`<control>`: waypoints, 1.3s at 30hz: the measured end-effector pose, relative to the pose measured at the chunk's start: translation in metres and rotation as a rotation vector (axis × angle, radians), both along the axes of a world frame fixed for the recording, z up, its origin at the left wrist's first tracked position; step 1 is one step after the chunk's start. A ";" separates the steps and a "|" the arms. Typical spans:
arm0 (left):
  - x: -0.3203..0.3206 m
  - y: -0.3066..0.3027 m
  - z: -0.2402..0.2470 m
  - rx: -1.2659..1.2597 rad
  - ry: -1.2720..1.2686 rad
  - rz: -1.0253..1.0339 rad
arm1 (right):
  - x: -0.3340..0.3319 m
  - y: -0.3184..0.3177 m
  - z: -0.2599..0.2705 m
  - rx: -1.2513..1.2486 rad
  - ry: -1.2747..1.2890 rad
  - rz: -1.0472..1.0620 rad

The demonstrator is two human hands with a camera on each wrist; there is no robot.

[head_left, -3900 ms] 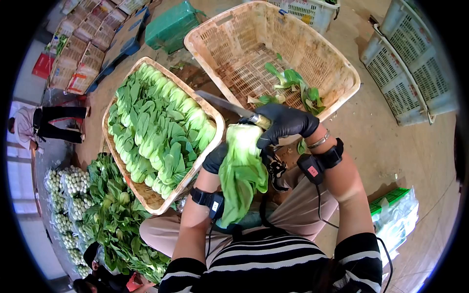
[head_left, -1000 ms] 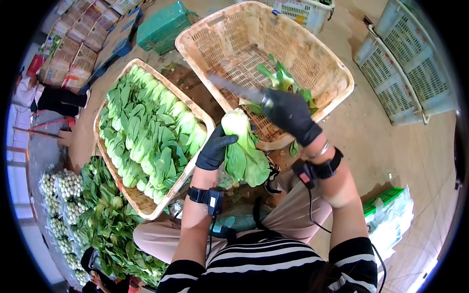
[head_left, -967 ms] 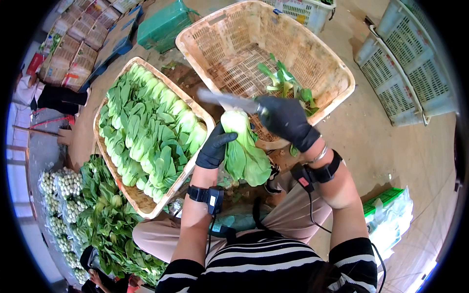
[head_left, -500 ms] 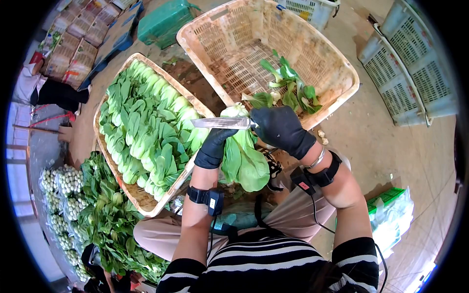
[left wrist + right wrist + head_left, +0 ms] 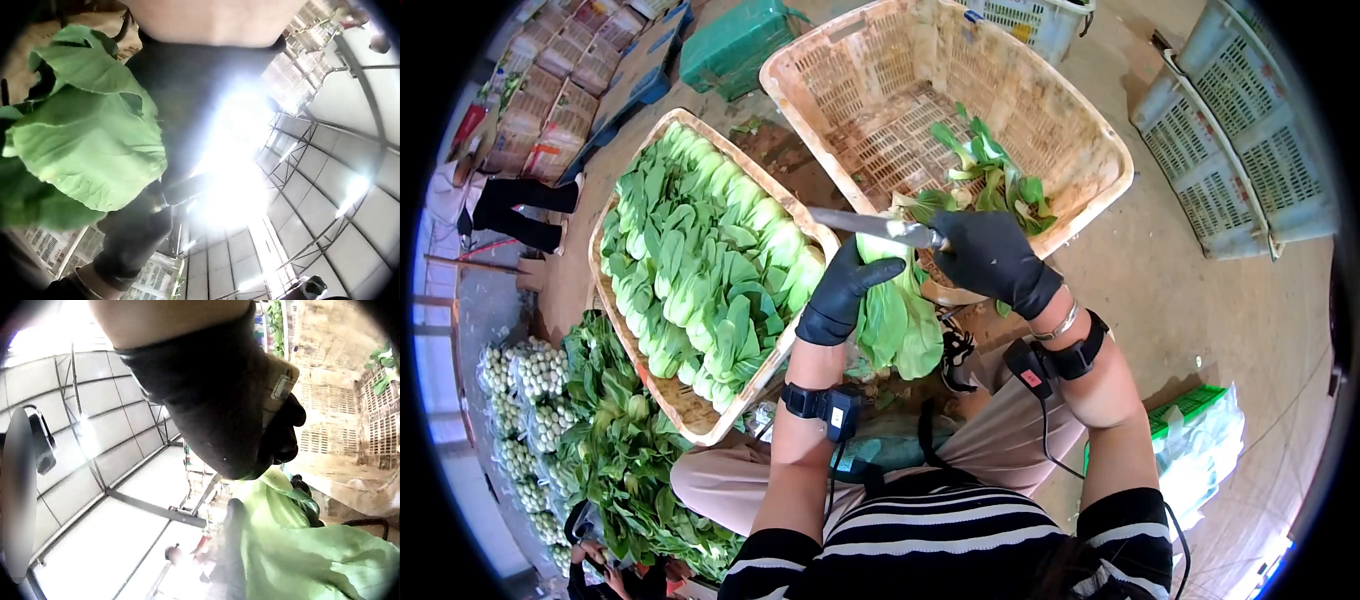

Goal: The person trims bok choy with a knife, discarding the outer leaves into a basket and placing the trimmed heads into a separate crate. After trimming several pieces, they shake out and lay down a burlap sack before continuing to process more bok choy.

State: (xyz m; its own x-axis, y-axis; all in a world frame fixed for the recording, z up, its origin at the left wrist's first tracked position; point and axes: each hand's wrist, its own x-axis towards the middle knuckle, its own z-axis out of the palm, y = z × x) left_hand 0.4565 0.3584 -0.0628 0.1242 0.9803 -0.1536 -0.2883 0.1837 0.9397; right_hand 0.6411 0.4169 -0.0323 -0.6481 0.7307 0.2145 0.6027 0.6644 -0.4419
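In a black glove, my left hand (image 5: 841, 291) grips a leafy green bok choy (image 5: 903, 325) around its pale stalks, leaves hanging down. My gloved right hand (image 5: 992, 256) holds a knife (image 5: 878, 228) by its handle, the blade lying across the base of the bok choy and pointing left. The right wrist view shows the fingers of my right hand (image 5: 212, 406) curled round the light handle (image 5: 279, 384). Large leaves (image 5: 94, 137) fill the left side of the left wrist view, beside my left hand (image 5: 187, 94).
A crate (image 5: 615, 330) packed with rows of bok choy stands at left. A larger crate (image 5: 1090, 205) holds loose leaves (image 5: 1000, 185). Untrimmed greens (image 5: 625, 450) lie at lower left, a green basket (image 5: 1190, 408) at right. Upright crates (image 5: 1210, 170) stand behind, and a person (image 5: 525, 205) is at far left.
The bok choy's leaves swung from lower left to hanging down. The knife blade has moved to lie across its base, after a blurred motion; in the last half second it rose slightly and tilted.
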 end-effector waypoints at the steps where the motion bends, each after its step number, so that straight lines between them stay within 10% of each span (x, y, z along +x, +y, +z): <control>1: 0.001 -0.001 -0.001 0.048 0.041 0.038 | -0.001 -0.003 -0.008 0.025 0.005 -0.001; 30: 0.027 0.044 0.009 0.290 0.349 -0.006 | 0.037 0.049 -0.038 -0.129 -0.054 -0.217; 34: 0.025 0.043 0.013 0.229 0.248 -0.099 | 0.092 0.084 -0.043 -0.505 -0.176 -0.385; 39: 0.010 0.036 -0.004 0.122 0.014 -0.115 | 0.056 0.065 -0.025 -0.403 0.003 -0.244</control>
State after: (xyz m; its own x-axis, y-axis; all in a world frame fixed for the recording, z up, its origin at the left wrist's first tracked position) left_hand 0.4669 0.3944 -0.0672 0.2352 0.9713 -0.0366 -0.2583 0.0988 0.9610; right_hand 0.6974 0.4824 -0.0572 -0.4465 0.8873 -0.1158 0.7187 0.2786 -0.6371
